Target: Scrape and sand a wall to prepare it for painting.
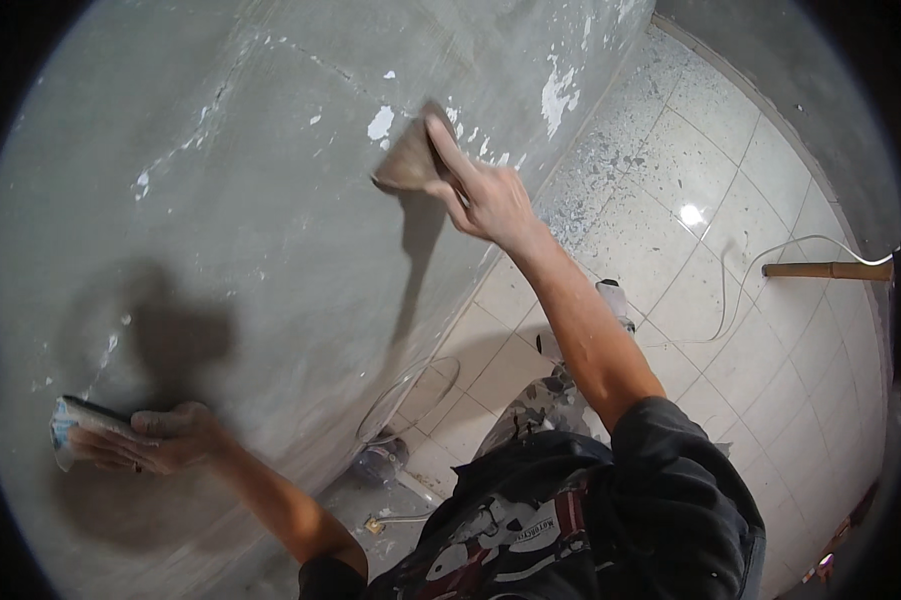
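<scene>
A grey wall (300,210) with white patches and flakes fills the left and middle of the view. My right hand (492,202) is closed round a putty knife (412,160), its fingers along the wide, fan-shaped blade. That blade lies against the wall, just below a white patch (381,122). Toward the lower left, my left hand (175,440) is closed on a flat object with a blue-and-white printed end (65,428), held close to the wall. The fingers partly cover it, so I cannot make out its kind.
Grey flakes (610,150) lie scattered over the white tiled floor (760,330) along the wall's foot. A thin white cable (735,300) curls beside a wooden pole (828,270) at the right. A clear container (382,460) and a wire loop (448,370) are near my legs.
</scene>
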{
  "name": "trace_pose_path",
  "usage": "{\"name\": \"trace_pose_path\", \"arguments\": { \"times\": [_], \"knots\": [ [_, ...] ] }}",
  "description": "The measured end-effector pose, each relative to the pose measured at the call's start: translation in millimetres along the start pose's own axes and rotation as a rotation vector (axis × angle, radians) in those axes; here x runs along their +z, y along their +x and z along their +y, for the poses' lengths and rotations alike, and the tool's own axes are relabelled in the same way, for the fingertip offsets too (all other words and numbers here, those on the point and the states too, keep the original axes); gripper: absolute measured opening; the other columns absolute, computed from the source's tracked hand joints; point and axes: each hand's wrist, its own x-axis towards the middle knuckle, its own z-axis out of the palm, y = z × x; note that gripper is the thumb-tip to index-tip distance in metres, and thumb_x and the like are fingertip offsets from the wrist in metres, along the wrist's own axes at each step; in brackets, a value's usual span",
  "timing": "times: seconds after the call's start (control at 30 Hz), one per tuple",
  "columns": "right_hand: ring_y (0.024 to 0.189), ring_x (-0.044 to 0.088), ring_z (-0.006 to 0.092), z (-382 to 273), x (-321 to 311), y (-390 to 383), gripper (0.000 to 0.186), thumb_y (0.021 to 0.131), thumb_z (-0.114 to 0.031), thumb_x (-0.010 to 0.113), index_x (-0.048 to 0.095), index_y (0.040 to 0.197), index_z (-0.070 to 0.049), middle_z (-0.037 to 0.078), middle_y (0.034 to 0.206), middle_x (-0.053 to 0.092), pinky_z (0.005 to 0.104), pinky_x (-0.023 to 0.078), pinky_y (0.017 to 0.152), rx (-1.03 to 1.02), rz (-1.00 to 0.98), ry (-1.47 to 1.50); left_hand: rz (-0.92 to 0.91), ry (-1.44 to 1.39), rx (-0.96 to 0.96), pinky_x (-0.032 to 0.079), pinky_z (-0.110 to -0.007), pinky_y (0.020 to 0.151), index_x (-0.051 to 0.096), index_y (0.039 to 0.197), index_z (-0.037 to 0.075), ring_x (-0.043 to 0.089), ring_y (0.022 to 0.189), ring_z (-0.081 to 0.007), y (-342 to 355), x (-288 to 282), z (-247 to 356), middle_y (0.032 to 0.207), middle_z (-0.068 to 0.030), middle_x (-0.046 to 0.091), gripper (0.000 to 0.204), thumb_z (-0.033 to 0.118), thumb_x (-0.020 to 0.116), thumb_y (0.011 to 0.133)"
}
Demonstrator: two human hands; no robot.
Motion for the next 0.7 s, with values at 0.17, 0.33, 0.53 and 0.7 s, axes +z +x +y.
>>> {"name": "trace_pose_path", "arguments": {
  "times": [0.17,0.33,0.53,0.7],
  "knots": [
    [0.055,0.055,0.0342,-56.9,-27.9,81.3,0.071,0.093,-0.029,0.067,0.036,0.154,-0.013,0.013,0.066,0.058,0.0409,0.046,0.055,-0.119,0.128,0.057,0.004,-0.029,-0.064,0.027,-0.050,0.117,0.050,0.135,-0.014,0.045,0.138,-0.0407,-5.8,-5.4,-1.6,0.142,-0.0281,0.051,0.052,0.026,0.031,0.109],
    [0.064,0.063,0.0371,-26.0,-22.5,10.6,0.071,0.094,-0.032,0.065,0.033,0.156,-0.019,0.016,0.076,0.065,0.0424,0.050,0.059,0.016,-0.003,0.002,-0.056,-0.097,-0.108,0.019,-0.048,0.121,0.045,0.142,-0.010,0.043,0.140,-0.0391,-1.6,-11.6,9.5,0.145,-0.0236,0.050,0.052,0.027,0.029,0.109],
    [0.068,0.064,0.0380,-77.5,-37.0,79.7,0.068,0.095,-0.033,0.063,0.033,0.155,-0.020,0.017,0.079,0.066,0.0445,0.050,0.060,0.012,0.056,0.075,0.012,-0.102,-0.097,0.019,-0.045,0.121,0.048,0.140,-0.009,0.044,0.141,-0.0348,-0.8,-9.0,3.4,0.146,-0.0190,0.052,0.050,0.025,0.030,0.110],
    [0.080,0.066,0.0434,-60.3,-4.0,21.2,0.064,0.098,-0.024,0.058,0.031,0.156,-0.019,0.020,0.096,0.070,0.0464,0.052,0.067,0.236,0.100,0.138,-0.020,-0.105,-0.113,0.016,-0.047,0.122,0.047,0.141,-0.008,0.042,0.141,-0.0362,3.3,-14.2,7.9,0.146,-0.0212,0.051,0.053,0.028,0.024,0.110]
  ]
}}
